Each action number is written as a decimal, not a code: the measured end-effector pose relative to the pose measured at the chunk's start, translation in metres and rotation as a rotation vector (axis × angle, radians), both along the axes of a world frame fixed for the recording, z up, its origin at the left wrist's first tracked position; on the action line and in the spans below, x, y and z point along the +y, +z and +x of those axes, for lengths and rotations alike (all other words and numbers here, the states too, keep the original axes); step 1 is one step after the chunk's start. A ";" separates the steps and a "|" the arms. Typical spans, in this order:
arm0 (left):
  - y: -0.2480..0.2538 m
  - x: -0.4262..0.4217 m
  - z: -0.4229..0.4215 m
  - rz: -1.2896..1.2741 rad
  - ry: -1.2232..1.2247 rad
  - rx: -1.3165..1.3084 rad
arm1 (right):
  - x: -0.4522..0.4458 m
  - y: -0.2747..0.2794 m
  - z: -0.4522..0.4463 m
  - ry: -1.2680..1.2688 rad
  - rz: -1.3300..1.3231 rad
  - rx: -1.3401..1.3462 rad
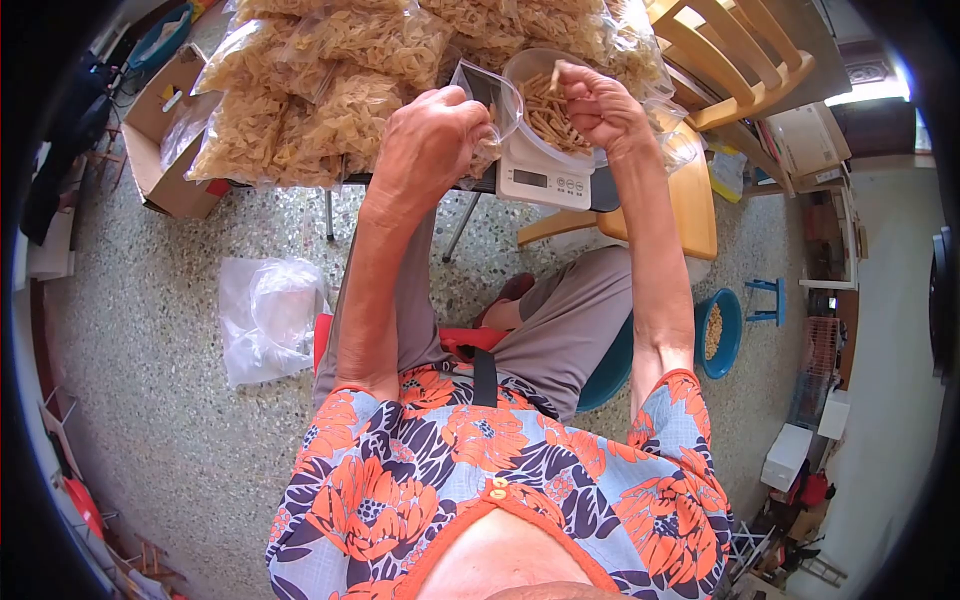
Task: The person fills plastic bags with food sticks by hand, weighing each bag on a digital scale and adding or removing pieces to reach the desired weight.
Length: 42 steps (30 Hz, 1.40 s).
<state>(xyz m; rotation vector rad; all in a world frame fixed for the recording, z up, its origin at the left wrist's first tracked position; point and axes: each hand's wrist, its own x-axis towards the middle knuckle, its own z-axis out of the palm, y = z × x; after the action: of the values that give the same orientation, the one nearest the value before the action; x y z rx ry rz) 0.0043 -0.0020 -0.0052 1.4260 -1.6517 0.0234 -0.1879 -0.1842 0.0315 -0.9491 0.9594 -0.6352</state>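
My left hand (432, 140) is closed on a clear plastic bag (487, 152), which has some brown pieces inside. The thumb and fingers of my right hand (603, 108) pinch a tan stick-like piece (556, 80). Below that hand, a clear round tub (515, 68) holds many similar brown sticks (548, 118). The tub rests on a white digital scale (545, 183), whose display faces me; its reading is too small to make out. My left hand is just left of the tub, and its fingertips are partly hidden.
Clear bags packed with flat tan pieces (320, 100) are piled along the table's far and left side. A wooden chair (690, 190) stands at the right. On the floor are a plastic bag (270, 315), an open cardboard box (165, 140) and a blue basin (719, 333).
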 end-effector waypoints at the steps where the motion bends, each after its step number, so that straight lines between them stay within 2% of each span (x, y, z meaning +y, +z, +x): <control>1: 0.000 0.000 -0.001 0.002 -0.005 0.007 | -0.005 0.002 -0.006 0.042 0.121 -0.093; 6: -0.002 -0.002 -0.002 -0.020 -0.009 -0.018 | 0.005 0.003 -0.018 0.146 0.255 -0.284; 9: -0.002 -0.002 -0.003 -0.030 -0.012 -0.033 | 0.028 0.011 -0.011 0.193 0.018 -0.221; 10: -0.002 -0.002 -0.004 -0.031 -0.013 -0.040 | 0.035 0.014 -0.008 0.189 0.016 -0.223; 13: 0.002 0.000 -0.007 0.016 -0.016 -0.032 | 0.055 0.026 0.009 0.118 -0.260 0.027; 18: 0.003 0.000 -0.008 -0.015 -0.009 -0.052 | 0.064 0.021 0.023 0.179 -0.361 0.072; 23: 0.002 0.001 -0.005 -0.035 -0.004 -0.046 | 0.055 0.005 0.014 -0.002 -0.620 0.187; 27: 0.004 0.002 -0.001 -0.018 0.005 -0.011 | 0.036 -0.009 -0.001 0.015 -0.802 0.275; 29: 0.005 0.003 0.000 0.001 0.013 -0.004 | 0.032 -0.011 -0.002 0.164 -0.988 0.603; 30: 0.005 0.003 0.000 0.008 0.013 -0.005 | 0.033 -0.010 0.000 0.165 -0.987 0.602; 32: 0.005 0.004 0.000 0.015 0.016 -0.009 | 0.034 -0.008 0.003 0.215 -1.045 0.909; 34: 0.005 0.004 -0.001 0.001 0.012 0.001 | 0.026 -0.013 0.007 0.224 -1.093 0.931; 42: 0.004 0.003 0.000 0.004 -0.003 0.012 | 0.014 -0.014 0.021 0.267 -1.008 1.046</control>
<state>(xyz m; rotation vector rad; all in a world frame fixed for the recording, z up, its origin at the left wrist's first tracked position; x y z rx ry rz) 0.0039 0.0009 -0.0008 1.4233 -1.6450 0.0097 -0.1670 -0.1702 0.0173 -2.4056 1.3840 -0.3381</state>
